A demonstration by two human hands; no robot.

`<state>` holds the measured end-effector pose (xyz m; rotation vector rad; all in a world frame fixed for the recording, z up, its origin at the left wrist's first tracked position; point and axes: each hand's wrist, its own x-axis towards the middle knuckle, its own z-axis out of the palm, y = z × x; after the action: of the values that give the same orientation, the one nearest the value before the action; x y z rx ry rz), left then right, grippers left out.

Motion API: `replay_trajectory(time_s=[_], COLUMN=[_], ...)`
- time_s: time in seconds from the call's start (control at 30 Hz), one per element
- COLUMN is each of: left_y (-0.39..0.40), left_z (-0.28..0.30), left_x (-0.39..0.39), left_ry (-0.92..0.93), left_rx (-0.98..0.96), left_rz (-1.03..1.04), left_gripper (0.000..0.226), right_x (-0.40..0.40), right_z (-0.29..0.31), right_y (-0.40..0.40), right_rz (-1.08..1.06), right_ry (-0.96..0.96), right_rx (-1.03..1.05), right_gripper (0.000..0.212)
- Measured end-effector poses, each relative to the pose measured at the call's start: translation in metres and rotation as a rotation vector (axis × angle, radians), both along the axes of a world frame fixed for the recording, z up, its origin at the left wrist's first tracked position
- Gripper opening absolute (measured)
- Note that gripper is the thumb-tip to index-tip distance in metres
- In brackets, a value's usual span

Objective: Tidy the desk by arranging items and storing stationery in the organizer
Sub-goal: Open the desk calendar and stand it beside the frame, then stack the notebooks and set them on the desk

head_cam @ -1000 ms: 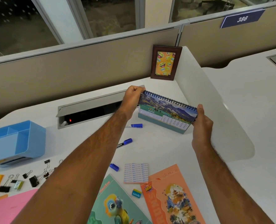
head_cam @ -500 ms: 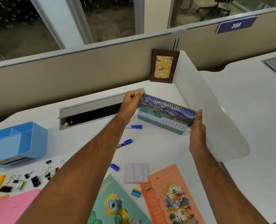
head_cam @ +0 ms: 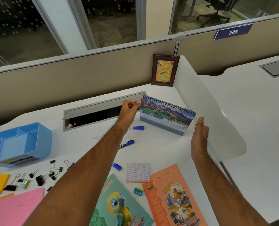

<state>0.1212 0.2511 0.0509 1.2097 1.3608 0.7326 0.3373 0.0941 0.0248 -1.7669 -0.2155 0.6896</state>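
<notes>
The spiral-bound desk calendar with a mountain picture [head_cam: 166, 114] stands on the white table [head_cam: 151, 149], near the brown picture frame [head_cam: 165, 70]. My left hand [head_cam: 130, 108] has a narrow grip pinching its upper left corner, while my right hand [head_cam: 200, 132] hovers open just beside its right edge, apart from it.

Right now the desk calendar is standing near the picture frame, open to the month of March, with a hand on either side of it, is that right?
Not quite: the desk calendar shows JUNE, not March, as the head view makes plain. The rest holds: it stands on the desk in front of the picture frame, with the left hand at its left edge and the right hand open just off its right edge.
</notes>
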Motion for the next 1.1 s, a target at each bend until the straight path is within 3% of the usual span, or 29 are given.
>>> replay_trajectory(time_s=[0.27, 0.5, 0.8, 1.1], left_y=[-0.044, -0.105, -0.191, -0.283], left_z=[-0.003, -0.018, -0.053, -0.077], left_x=[-0.024, -0.054, -0.092, -0.096], left_ry=[0.044, 0.081, 0.083, -0.027], left_rx=[0.001, -0.038, -0.079, -0.217], left_rz=[0.059, 0.082, 0.132, 0.178], left_gripper=[0.04, 0.029, 0.021, 0.013], right_x=[-0.027, -0.062, -0.084, -0.086], right_z=[-0.004, -0.009, -0.036, -0.052], right_y=[-0.027, -0.07, -0.125, -0.166], right_rz=[0.054, 0.217, 0.438, 0.713], right_ry=[-0.078, -0.081, -0.144, -0.387], right_rx=[0.017, -0.029, -0.177, -0.449], right_gripper=[0.034, 0.036, 0.031, 0.044])
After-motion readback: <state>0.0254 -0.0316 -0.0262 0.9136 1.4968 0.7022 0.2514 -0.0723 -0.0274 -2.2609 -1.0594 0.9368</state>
